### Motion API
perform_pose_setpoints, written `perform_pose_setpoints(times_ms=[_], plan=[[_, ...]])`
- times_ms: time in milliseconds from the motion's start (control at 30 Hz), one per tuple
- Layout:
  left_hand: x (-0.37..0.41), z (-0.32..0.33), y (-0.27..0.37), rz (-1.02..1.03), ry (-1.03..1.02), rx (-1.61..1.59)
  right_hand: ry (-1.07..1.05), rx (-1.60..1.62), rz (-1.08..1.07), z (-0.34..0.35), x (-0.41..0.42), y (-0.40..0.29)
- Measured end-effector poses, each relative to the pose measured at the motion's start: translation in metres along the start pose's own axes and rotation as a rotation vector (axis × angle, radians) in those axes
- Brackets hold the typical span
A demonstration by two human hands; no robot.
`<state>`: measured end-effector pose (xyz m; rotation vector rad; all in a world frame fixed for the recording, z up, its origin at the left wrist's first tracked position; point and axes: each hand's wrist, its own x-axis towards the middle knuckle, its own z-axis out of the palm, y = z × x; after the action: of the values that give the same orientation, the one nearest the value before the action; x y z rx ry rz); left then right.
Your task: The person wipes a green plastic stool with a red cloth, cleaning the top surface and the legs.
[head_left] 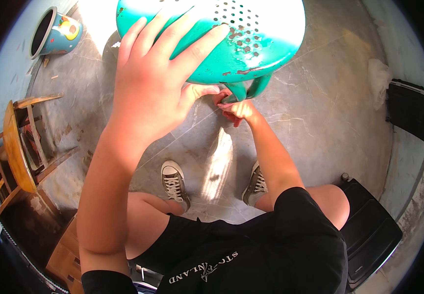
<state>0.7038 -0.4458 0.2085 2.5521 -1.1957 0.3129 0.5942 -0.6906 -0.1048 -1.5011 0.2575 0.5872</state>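
A green-painted metal stool or chair seat (215, 66), with punched holes and chipped paint, is raised tilted at the top of the view. My left hand (156, 73) lies spread over its near face, the fingers on the paint and the thumb below the rim. Under the rim, my right hand (239, 108) holds a reddish cloth (233, 117) around a green tubular leg (235, 92). Part of the right hand's fingers is hidden by the cloth and the tube. Strong sunlight washes out the far part of the seat.
A wooden chair (18, 147) stands at the left, and a blue patterned bucket (63, 35) lies tipped at the upper left. At the right are a black case (408, 108), a clear plastic bag (378, 82) and a large black box (366, 235). My shoes rest on the grey tile floor (307, 147).
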Motion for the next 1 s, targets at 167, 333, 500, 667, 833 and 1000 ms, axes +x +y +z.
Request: perform_pose_setpoints(times_ms=[167, 333, 500, 667, 833, 1000], plan=[[-0.006, 0.001, -0.001, -0.039, 0.008, -0.02, -0.206, -0.056, 0.088, -0.008, -0.041, -0.116], [-0.003, -0.004, 0.003, -0.045, 0.009, -0.048, -0.272, -0.006, -0.088, -0.016, -0.093, -0.249], [0.001, 0.001, 0.007, -0.039, 0.042, -0.059, -0.139, -0.053, -0.184, -0.033, -0.103, -0.271], [-0.004, -0.005, 0.004, -0.049, 0.019, -0.069, -0.242, -0.187, 0.067, -0.004, -0.104, -0.273], [-0.002, -0.002, 0.004, -0.04, 0.032, -0.077, -0.062, -0.101, -0.057, 0.007, -0.094, -0.195], [-0.006, -0.002, 0.002, -0.045, 0.049, -0.068, -0.081, -0.074, 0.218, 0.006, -0.123, -0.26]])
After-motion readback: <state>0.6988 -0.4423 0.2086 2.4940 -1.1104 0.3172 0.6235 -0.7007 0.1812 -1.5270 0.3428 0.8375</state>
